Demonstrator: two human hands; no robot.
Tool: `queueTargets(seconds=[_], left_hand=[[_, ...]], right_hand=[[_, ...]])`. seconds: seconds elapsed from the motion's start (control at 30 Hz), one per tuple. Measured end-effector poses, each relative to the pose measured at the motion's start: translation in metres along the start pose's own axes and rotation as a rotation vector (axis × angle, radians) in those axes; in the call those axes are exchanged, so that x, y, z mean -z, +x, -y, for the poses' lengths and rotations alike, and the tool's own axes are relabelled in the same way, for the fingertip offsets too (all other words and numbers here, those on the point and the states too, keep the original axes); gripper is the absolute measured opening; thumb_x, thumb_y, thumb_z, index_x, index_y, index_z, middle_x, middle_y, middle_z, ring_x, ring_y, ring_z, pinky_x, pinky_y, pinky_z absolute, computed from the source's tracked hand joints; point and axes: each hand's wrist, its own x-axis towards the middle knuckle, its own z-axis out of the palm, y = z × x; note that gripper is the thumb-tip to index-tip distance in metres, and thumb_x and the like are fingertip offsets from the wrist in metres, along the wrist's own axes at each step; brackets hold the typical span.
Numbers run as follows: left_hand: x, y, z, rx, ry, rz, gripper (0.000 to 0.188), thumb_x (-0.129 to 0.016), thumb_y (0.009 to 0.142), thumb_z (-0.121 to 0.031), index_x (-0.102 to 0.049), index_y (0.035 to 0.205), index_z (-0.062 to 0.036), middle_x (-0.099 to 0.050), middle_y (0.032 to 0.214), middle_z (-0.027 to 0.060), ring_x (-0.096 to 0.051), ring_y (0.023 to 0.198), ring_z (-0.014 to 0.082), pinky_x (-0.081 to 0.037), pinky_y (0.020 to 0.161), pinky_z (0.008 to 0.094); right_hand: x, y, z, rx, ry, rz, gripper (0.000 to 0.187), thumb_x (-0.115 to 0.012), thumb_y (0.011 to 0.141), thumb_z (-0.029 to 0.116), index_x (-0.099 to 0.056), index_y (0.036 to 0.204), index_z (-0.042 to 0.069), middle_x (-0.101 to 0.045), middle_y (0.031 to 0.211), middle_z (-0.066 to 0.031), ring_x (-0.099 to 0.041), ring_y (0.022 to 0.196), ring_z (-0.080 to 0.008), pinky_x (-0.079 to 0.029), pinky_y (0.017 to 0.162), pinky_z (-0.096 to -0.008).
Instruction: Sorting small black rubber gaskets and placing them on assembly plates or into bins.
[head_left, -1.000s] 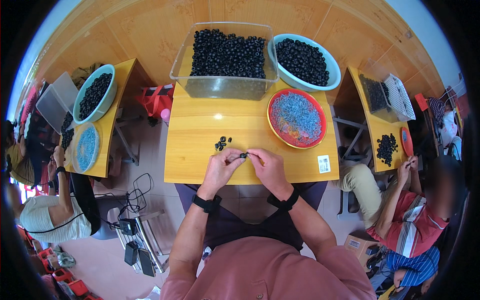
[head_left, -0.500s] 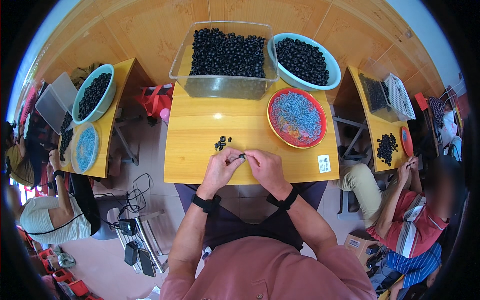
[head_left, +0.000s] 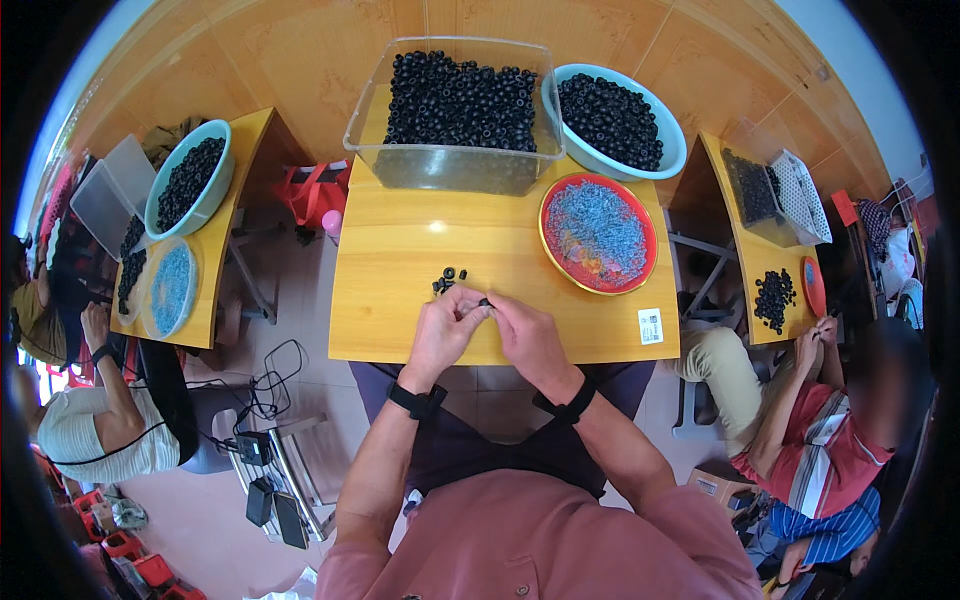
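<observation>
Close to the table's front edge, my left hand (head_left: 445,328) and my right hand (head_left: 528,335) meet at the fingertips. Between them they pinch a small black ring-shaped part (head_left: 485,302), mostly covered by the fingers. Just beyond my left hand lies a little group of loose black ring-shaped parts (head_left: 449,273), several of them. To the right stands a round red dish (head_left: 652,236) with a gold rim, holding a heap of small light-blue pieces too fine to make out singly.
At the back of the yellow table (head_left: 390,250) stand a clear plastic bin (head_left: 440,170) and a pale-blue basin (head_left: 680,150), both full of black parts. A white label (head_left: 650,326) lies near the right corner. People work at side tables left (head_left: 205,290) and right (head_left: 745,270).
Both hands stay joined at the black part, with a slight shift of the fingers over it. The whole view has tilted a little. The loose parts lie as before.
</observation>
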Motion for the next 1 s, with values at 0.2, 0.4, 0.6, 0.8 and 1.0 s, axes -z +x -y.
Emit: queueTargets(seconds=[0.2, 0.4, 0.6, 0.8, 1.0], left_hand=[[-0.002, -0.008, -0.012, -0.106, 0.092, 0.04, 0.021, -0.077, 0.09, -0.008, -0.065, 0.107, -0.002, -0.071, 0.079, 0.0025, -0.06, 0.069, 0.0056, -0.05, 0.066, 0.0239], [-0.003, -0.007, -0.009, -0.104, 0.16, 0.054, 0.027, -0.08, 0.086, -0.01, -0.064, 0.107, -0.0023, -0.068, 0.079, 0.0036, -0.06, 0.068, 0.0087, -0.05, 0.064, 0.026], [-0.004, -0.001, -0.016, -0.362, 0.454, 0.119, 0.029, -0.076, 0.086, -0.021, -0.059, 0.099, -0.0015, -0.058, 0.081, 0.0148, -0.06, 0.079, 0.0347, -0.051, 0.072, 0.0432], [-0.002, -0.007, -0.017, -0.437, 0.641, 0.168, 0.03, -0.072, 0.089, -0.026, -0.058, 0.091, -0.0004, -0.059, 0.088, 0.0181, -0.06, 0.088, 0.0383, -0.05, 0.077, 0.0464], [-0.004, -0.008, -0.023, -0.473, 0.612, 0.176, 0.029, -0.069, 0.092, -0.027, -0.058, 0.085, -0.0017, -0.058, 0.079, 0.0167, -0.059, 0.081, 0.0364, -0.05, 0.074, 0.0446]], right_hand=[[0.008, 0.008, -0.011, -0.22, 0.167, 0.083, 0.017, -0.068, 0.091, 0.008, -0.069, 0.106, 0.0, -0.073, 0.092, -0.0184, -0.074, 0.081, -0.029, -0.056, 0.069, -0.0375], [0.006, 0.006, -0.031, -0.383, 0.533, 0.133, 0.012, -0.071, 0.089, 0.006, -0.066, 0.098, 0.0, -0.071, 0.085, -0.006, -0.068, 0.078, -0.0114, -0.055, 0.069, -0.0288], [0.022, 0.014, -0.04, -0.437, 0.625, 0.343, 0.011, -0.072, 0.09, 0.007, -0.064, 0.095, 0.001, -0.067, 0.085, -0.0016, -0.063, 0.077, -0.0077, -0.053, 0.069, -0.0254], [0.022, 0.01, -0.038, -0.431, 0.656, 0.379, 0.009, -0.072, 0.09, 0.007, -0.064, 0.092, 0.003, -0.063, 0.082, 0.0028, -0.057, 0.074, -0.0046, -0.048, 0.066, -0.0227], [0.019, 0.009, -0.041, -0.405, 0.697, 0.411, 0.01, -0.072, 0.089, 0.007, -0.062, 0.089, 0.003, -0.061, 0.081, 0.003, -0.055, 0.075, -0.0047, -0.047, 0.068, -0.0234]])
